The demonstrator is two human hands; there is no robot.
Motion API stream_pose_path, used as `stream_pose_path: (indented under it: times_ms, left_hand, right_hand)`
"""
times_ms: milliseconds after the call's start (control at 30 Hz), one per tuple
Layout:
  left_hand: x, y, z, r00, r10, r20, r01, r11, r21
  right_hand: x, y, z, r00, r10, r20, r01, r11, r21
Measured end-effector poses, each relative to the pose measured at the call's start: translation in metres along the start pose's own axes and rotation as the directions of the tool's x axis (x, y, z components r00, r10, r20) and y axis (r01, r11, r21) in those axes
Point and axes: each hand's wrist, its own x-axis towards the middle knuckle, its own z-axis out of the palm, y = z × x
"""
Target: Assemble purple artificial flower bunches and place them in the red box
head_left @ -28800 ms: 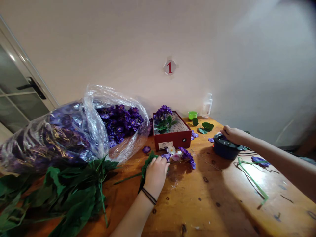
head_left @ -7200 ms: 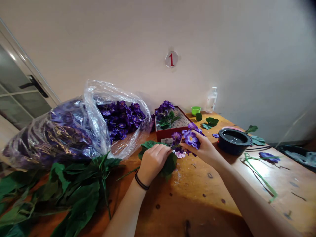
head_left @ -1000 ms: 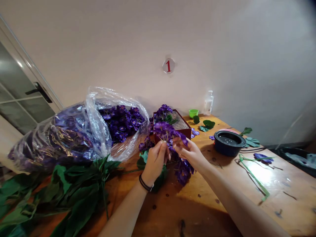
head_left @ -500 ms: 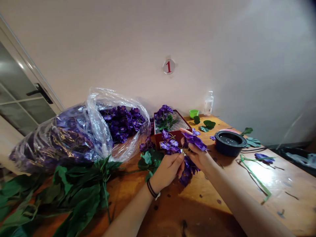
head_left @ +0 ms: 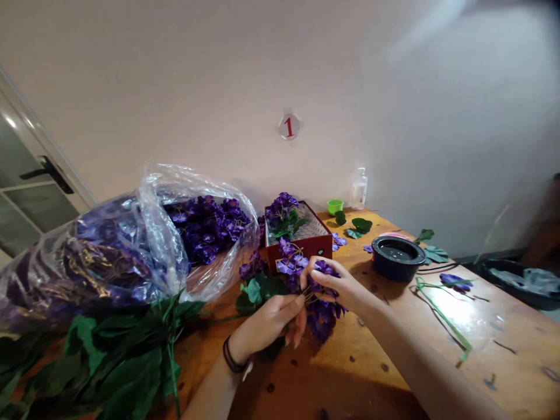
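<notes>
My left hand (head_left: 271, 321), with dark bands on its wrist, pinches the thin stems of a purple artificial flower spray (head_left: 322, 321). Just to the right, my right hand (head_left: 339, 284) is curled round the upper stems and blossoms of that same spray, its fingertips close to my left thumb. Blossoms hang below and between the hands, and the fingers partly cover them. Behind my left hand lie green leaves (head_left: 258, 291) on a stem. A red box (head_left: 321, 245) holding another purple flower bunch (head_left: 282, 209) stands just beyond the hands.
At left, a clear plastic bag (head_left: 161, 233) bulges with purple flowers above large green leaves (head_left: 126, 361). A round dark pot (head_left: 398, 259) sits at right, near a green stem (head_left: 446, 321) and loose petals (head_left: 455, 282). A green cup (head_left: 335, 206) and pump bottle (head_left: 359, 189) stand by the wall.
My right hand's fingers have come over the flowers and curled in toward my left hand. Both hands are slightly farther left in view, and the whole view has shifted a little.
</notes>
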Motion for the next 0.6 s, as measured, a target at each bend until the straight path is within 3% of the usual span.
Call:
stream_pose_path:
  times_ms: [67, 100, 200, 267, 333, 467, 533, 600]
  left_hand:
    - [-0.006, 0.0, -0.006, 0.998, 0.04, -0.058, -0.028, 0.979, 0.202]
    - [-0.009, -0.001, -0.01, 0.988, 0.059, -0.14, -0.004, 0.931, 0.364]
    - [-0.016, -0.006, -0.024, 0.913, 0.073, -0.401, 0.272, 0.625, 0.732]
    - [-0.018, -0.013, -0.031, 0.898, 0.012, -0.44, 0.387, 0.455, 0.802]
    - [-0.017, -0.022, -0.035, 0.913, -0.053, -0.405, 0.395, 0.366, 0.842]
    - [-0.012, -0.035, -0.033, 0.902, -0.104, -0.419, 0.43, 0.301, 0.851]
    - [-0.01, -0.038, -0.033, 0.903, -0.049, -0.427, 0.418, 0.329, 0.847]
    - [-0.01, -0.038, -0.034, 0.909, 0.021, -0.417, 0.381, 0.367, 0.849]
  right_hand:
    - [0.002, 0.001, 0.001, 0.999, -0.03, -0.034, 0.029, 0.999, -0.017]
    - [0.004, 0.002, 0.0, 0.994, -0.059, -0.097, 0.055, 0.998, -0.042]
    - [0.009, 0.006, -0.009, 0.935, -0.158, -0.316, 0.117, 0.983, -0.143]
    - [0.012, 0.008, -0.015, 0.903, -0.193, -0.385, 0.14, 0.977, -0.161]
    - [0.013, 0.008, -0.018, 0.894, -0.202, -0.4, 0.153, 0.977, -0.151]
    - [0.011, 0.003, -0.017, 0.894, -0.219, -0.39, 0.164, 0.972, -0.17]
    - [0.007, -0.002, -0.021, 0.878, -0.246, -0.41, 0.171, 0.962, -0.211]
    - [-0.002, -0.01, -0.032, 0.832, -0.298, -0.467, 0.184, 0.944, -0.273]
